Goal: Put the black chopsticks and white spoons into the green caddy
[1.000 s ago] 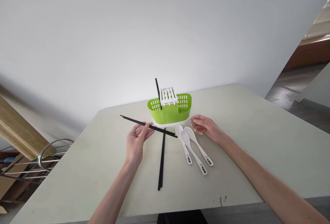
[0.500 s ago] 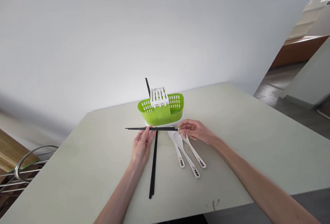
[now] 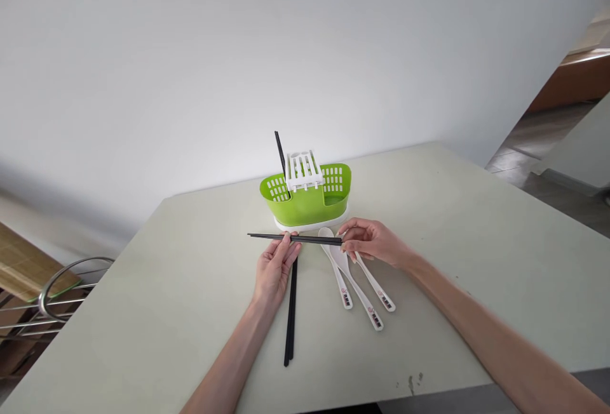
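Observation:
A pair of black chopsticks [image 3: 312, 239] lies nearly level between my hands, above the table. My left hand [image 3: 275, 268] pinches it near the middle, thumb on top. At the thicker right end, my right hand [image 3: 372, 240] has its fingertips closed on the butts, which sit about even. Beneath and beside the right fingers are three white spoons [image 3: 355, 284], fanned out with handles toward me. Another pair of black chopsticks [image 3: 290, 319] rests on the table, its far end hidden behind my left fingers. Just beyond my hands stands a green cutlery basket [image 3: 305, 206].
The basket has a white slatted rack [image 3: 304, 171] across its middle and a white base [image 3: 309, 226]. More black chopsticks [image 3: 280, 150] lean upright in its left compartment. A wall [image 3: 305, 52] rises behind the table [image 3: 166, 287]; a metal wire rack [image 3: 52, 300] stands off its left side.
My right fingertips have closed onto the ends of the held chopsticks, whose butts now look more even. The whole view has shifted slightly.

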`<state>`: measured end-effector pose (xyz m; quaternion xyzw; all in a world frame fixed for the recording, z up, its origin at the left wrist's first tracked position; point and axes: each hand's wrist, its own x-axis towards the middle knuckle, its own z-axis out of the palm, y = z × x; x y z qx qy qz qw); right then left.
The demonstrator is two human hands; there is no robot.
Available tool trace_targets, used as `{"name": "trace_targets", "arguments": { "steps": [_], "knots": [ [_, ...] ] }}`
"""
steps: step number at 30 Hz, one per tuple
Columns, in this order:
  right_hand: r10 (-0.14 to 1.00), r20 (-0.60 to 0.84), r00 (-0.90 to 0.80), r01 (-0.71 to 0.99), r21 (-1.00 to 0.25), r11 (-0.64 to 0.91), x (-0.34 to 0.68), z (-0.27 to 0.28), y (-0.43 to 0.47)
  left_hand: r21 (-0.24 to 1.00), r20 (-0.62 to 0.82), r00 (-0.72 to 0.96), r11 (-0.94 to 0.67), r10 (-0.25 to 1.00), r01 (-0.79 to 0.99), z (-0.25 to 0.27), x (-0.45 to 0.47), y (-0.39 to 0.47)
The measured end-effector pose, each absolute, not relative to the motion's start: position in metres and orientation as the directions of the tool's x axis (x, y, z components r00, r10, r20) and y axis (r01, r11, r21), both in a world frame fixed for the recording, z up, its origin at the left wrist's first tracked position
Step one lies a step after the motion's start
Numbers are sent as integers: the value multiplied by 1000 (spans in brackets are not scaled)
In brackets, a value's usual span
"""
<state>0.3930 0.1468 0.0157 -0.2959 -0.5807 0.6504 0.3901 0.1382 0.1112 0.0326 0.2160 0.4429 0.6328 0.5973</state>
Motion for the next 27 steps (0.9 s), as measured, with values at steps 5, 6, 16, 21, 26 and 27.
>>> {"name": "trace_targets", "arguments": {
  "steps": [5,6,16,21,26,27],
  "knots": [
    [848,56,-527,-156,-987,-32,393,11,147,845,-243,-169,123,955,-521,32,139,110],
    [850,50,-525,-154,-987,-36,393,10,148,849,-239,-163,125,957,-513,32,139,110],
    [873,45,-485,-168,-985,-42,397,12,148,880,-213,-158,119,964,-460,33,143,110],
    [913,20,-407,-142,-989,-42,397,14,147,884,-193,-161,100,968,-457,30,144,110],
    [930,-6,-367,-83,-996,-40,395,13,146,886,-162,-189,59,969,-461,31,145,106],
    [929,-4,-369,-80,-996,-36,395,13,146,886,-157,-203,47,967,-462,32,144,105]
  ]
}}
